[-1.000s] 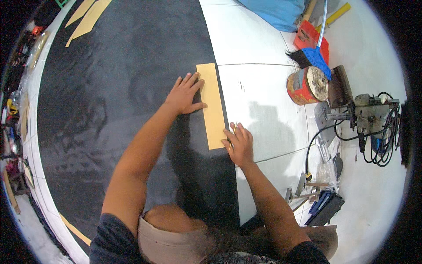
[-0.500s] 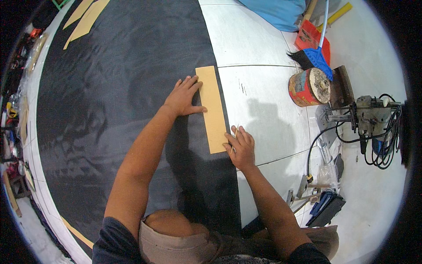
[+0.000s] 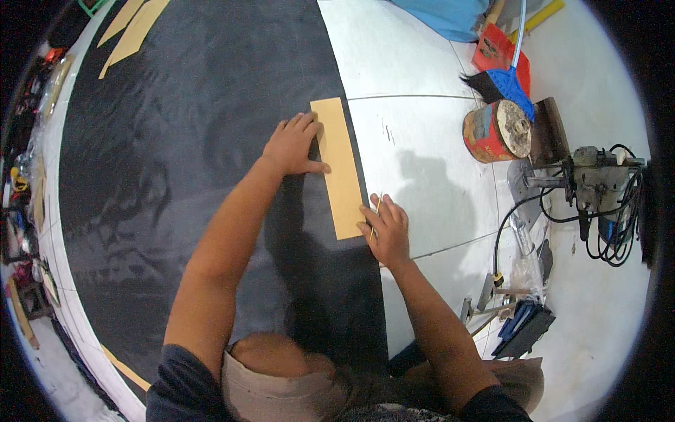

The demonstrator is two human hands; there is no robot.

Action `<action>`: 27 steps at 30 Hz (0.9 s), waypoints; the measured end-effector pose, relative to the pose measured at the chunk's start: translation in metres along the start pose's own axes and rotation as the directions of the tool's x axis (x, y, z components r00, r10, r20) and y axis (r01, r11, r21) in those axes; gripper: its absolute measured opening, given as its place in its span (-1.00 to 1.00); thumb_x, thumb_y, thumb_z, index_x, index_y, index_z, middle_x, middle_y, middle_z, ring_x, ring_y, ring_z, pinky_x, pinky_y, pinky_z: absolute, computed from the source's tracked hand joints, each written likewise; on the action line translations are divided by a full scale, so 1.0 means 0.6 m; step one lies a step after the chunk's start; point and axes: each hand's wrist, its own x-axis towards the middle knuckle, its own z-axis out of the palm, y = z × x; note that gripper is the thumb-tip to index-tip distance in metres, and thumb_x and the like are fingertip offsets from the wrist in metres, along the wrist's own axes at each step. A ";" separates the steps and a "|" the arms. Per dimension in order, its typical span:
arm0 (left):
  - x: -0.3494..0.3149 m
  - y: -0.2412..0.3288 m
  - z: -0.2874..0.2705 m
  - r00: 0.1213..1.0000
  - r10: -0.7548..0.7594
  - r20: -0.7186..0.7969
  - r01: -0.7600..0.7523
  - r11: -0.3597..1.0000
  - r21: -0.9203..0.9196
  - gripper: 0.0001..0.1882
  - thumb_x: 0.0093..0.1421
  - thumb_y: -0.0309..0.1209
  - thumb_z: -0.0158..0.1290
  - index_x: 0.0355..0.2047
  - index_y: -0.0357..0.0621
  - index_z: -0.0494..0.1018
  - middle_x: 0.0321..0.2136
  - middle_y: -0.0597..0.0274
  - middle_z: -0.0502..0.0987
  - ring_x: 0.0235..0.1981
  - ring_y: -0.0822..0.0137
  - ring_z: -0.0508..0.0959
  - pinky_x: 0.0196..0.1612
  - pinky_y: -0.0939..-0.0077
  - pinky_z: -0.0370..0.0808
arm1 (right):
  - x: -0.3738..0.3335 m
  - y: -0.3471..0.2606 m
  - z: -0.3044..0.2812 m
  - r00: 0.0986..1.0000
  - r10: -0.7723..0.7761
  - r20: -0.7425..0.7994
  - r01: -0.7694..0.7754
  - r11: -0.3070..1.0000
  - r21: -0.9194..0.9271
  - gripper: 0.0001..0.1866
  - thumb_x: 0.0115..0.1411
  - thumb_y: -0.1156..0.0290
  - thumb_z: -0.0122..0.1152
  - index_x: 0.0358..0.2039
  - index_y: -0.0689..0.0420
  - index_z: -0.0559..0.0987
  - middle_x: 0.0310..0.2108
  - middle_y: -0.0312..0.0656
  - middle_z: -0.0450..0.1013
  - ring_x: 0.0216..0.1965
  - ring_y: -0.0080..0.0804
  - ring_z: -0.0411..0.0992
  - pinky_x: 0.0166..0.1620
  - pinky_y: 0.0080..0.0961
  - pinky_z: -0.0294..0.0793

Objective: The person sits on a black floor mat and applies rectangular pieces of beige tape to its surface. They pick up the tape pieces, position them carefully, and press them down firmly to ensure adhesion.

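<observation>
A long tan cardboard strip [image 3: 339, 172] lies flat on a wide black sheet [image 3: 190, 211], close to the sheet's right edge. My left hand [image 3: 294, 146] rests along the strip's left side with fingers spread; its fingertips and thumb press on the strip's edge. Near the strip's lower right corner is my right hand [image 3: 388, 231], its thumb and forefinger touching that side. A thin pale stick [image 3: 376, 218] passes between the right fingers; its exact kind cannot be made out.
More tan pieces [image 3: 133, 35] lie at the sheet's far left. On the white tiled floor [image 3: 401, 63] to the right stand a red round can [image 3: 496, 132], a blue broom [image 3: 510, 88], a red dustpan [image 3: 492, 49] and a machine with black cables [image 3: 598, 186]. Clutter lines the left rim.
The whole view has shifted slightly, so everything sits a little higher. Both hands keep nearly the same places against the cardboard strip.
</observation>
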 end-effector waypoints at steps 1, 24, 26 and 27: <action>0.000 0.003 0.000 1.000 -0.004 0.006 0.004 1.000 0.016 0.18 -0.18 0.25 0.40 0.36 -0.09 0.22 0.45 0.04 0.08 0.47 -0.03 0.07 0.46 -0.09 0.07 | -0.001 -0.001 0.000 1.000 0.002 0.001 -0.002 1.000 0.000 -0.59 0.30 0.13 0.23 0.10 -0.01 0.59 0.31 -0.06 0.33 0.38 0.05 0.18 0.34 0.02 0.09; 0.013 0.006 0.007 1.000 -0.015 0.001 0.015 0.994 0.110 0.15 -0.23 0.30 0.40 0.38 0.32 0.25 0.45 0.06 0.10 0.46 -0.03 0.11 0.44 -0.08 0.12 | -0.002 0.003 0.008 0.998 -0.019 -0.053 0.018 1.000 -0.017 -0.58 0.27 0.08 0.28 0.08 -0.04 0.61 0.28 -0.12 0.37 0.36 -0.01 0.20 0.32 0.03 0.15; 0.013 0.017 -0.002 1.000 -0.017 0.016 0.014 0.980 0.197 0.15 -0.22 0.30 0.39 0.38 0.25 0.24 0.45 0.06 0.10 0.45 -0.03 0.11 0.45 -0.07 0.12 | 0.000 0.004 0.007 0.999 -0.016 -0.051 0.016 1.000 -0.008 -0.58 0.25 0.09 0.30 0.08 -0.05 0.61 0.28 -0.12 0.37 0.36 -0.01 0.20 0.31 0.02 0.15; 0.015 0.024 -0.006 1.000 -0.018 0.022 0.012 0.971 0.240 0.15 -0.21 0.29 0.39 0.39 0.21 0.24 0.45 0.06 0.09 0.45 -0.03 0.11 0.45 -0.06 0.12 | 0.000 0.005 0.006 0.999 -0.014 -0.047 0.014 1.000 -0.002 -0.57 0.25 0.09 0.31 0.08 -0.05 0.61 0.28 -0.13 0.36 0.36 -0.01 0.20 0.31 0.02 0.16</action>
